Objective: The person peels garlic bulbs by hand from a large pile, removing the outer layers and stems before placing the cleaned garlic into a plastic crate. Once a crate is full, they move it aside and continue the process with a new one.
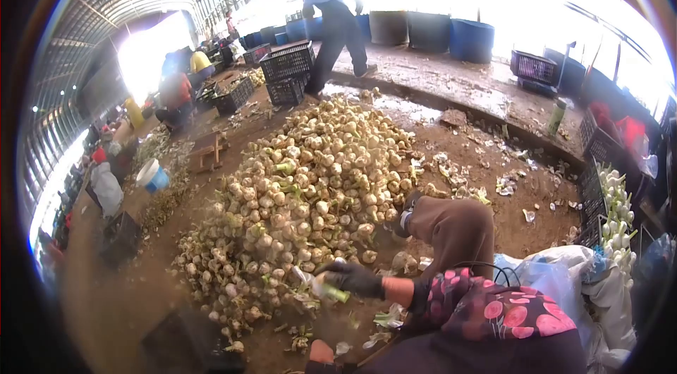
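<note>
- Gripping a bulb (326, 290) by its green stalk, the gloved right hand (352, 278) is closed around it at the near edge of the pile (303, 191); a blade-like glint shows beside it, too blurred to be sure of.
- The left hand (321, 353) barely shows at the bottom edge, and I cannot tell whether it is open or closed, or holding anything.
- If that glint is a knife, a slip seems possible: the stalk is thin, the glove bulky, and the knee (451, 222) is close by.
- The pile is heaped steeply, so pulling bulbs from its foot could send others rolling onto the dirt.
- Wet patches farther back could make footing slick for the person (331, 14) walking past the crates (288, 64).
- The floor (493, 191) is bare brown earth strewn with trimmings and skins.
- Overhead is an arched tunnel roof, with strong glare at both ends; blue tubs (471, 39) line the far side, a crate of trimmed bulbs (615, 212) stands at right, and other people sit along the left.
</note>
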The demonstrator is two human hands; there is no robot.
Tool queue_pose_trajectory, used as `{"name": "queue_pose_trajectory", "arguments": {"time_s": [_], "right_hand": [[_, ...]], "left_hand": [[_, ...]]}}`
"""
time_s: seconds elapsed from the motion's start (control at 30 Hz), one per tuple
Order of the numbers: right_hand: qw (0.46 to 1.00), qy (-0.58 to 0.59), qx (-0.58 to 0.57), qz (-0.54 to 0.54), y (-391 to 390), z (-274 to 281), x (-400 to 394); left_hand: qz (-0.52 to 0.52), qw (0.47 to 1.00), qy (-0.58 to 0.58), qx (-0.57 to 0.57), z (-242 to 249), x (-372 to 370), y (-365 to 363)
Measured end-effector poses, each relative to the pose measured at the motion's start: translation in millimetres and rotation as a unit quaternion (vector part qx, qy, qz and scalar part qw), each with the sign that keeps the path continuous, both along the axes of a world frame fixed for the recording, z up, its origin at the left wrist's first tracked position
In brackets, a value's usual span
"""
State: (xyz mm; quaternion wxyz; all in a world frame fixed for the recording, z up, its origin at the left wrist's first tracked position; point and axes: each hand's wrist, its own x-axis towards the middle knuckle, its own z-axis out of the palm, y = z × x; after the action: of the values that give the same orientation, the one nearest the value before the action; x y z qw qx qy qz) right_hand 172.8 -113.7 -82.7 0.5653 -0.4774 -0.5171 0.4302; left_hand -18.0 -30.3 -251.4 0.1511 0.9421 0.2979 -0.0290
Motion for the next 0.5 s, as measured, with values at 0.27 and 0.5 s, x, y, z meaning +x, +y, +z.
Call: {"name": "queue_pose_trajectory", "arguments": {"time_s": [0.27, 0.5], "right_hand": [[0.986, 0.147, -0.064, 0.035, 6.7, -26.3, -8.9], [0.975, 0.150, -0.132, 0.097, 0.0, 1.1, -11.3]], "left_hand": [[0.142, 0.499, -0.505, -0.689, 185.4, 18.5, -45.9], [0.224, 0.526, -0.550, -0.609, 162.5, 19.3, -56.1]]}}
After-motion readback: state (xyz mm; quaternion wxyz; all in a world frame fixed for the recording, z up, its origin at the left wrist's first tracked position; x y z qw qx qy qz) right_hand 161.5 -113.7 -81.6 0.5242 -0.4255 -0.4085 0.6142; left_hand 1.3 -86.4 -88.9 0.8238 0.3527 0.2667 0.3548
